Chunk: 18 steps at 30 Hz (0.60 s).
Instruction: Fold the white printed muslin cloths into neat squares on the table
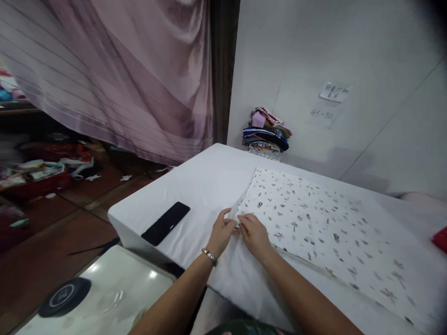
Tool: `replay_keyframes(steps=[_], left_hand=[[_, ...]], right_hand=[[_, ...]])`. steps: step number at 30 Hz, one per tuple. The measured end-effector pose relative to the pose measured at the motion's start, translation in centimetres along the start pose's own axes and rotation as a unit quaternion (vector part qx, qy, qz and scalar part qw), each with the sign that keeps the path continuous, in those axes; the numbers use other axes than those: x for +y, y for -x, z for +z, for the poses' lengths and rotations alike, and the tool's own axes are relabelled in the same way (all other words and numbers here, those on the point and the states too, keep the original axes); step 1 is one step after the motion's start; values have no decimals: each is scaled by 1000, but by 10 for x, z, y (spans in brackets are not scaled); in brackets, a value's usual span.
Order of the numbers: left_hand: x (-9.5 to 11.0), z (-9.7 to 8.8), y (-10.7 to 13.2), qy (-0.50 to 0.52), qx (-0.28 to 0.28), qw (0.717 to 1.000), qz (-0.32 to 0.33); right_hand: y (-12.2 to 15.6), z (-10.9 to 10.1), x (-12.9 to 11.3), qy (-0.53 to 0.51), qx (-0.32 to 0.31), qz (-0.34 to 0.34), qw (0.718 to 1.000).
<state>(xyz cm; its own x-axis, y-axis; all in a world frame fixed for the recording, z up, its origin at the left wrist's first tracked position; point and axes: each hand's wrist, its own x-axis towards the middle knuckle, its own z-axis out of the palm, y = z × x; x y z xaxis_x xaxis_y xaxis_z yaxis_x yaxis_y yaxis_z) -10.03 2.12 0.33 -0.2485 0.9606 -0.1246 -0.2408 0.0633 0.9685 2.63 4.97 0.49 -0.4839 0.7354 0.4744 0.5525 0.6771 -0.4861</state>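
A folded white fabric (300, 204) printed with small grey-green leaves and insects lies flat over the right part of the white-covered table (206, 186). My right hand (254, 235) pinches its near left corner between thumb and fingers. Close beside it, my left hand (222, 232), with a metal bracelet at the wrist, has its thumb and fingers closed at the same corner, its index finger raised a little. The bit of cloth between the fingertips is mostly hidden. Left of my hands rests a black smartphone (166, 223).
A stack of folded cloths (267, 132) stands against the white wall at the table's back edge. A pink curtain (139, 79) hangs at the left. Near left is a pale glossy surface (115, 284) with a round dark object (65, 297). Something red (440, 239) shows far right.
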Motion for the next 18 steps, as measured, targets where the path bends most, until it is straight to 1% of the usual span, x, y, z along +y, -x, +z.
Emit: replay_keyframes(steps=[2, 6, 9, 11, 14, 16, 18], left_hand=[[-1, -1, -2, -23, 4, 1000, 7], [-3, 0, -8, -45, 24, 999, -2], [-3, 1, -12, -39, 20, 999, -19], [-1, -1, -16, -49, 20, 998, -28], [3, -2, -21, -81, 25, 995, -48], [6, -3, -23, -100, 23, 993, -63], [9, -3, -24, -114, 20, 990, -74]], right_hand=[[1, 1, -3, 11, -4, -11, 1000], [3, 4, -6, 12, -17, 7, 1000], [9, 5, -2, 12, -30, 9, 999], [16, 3, 3, 41, -35, 0, 999], [32, -9, 19, 113, -46, -10, 993], [48, -25, 35, 159, -57, -1, 986], [69, -47, 53, 200, -62, 22, 978]])
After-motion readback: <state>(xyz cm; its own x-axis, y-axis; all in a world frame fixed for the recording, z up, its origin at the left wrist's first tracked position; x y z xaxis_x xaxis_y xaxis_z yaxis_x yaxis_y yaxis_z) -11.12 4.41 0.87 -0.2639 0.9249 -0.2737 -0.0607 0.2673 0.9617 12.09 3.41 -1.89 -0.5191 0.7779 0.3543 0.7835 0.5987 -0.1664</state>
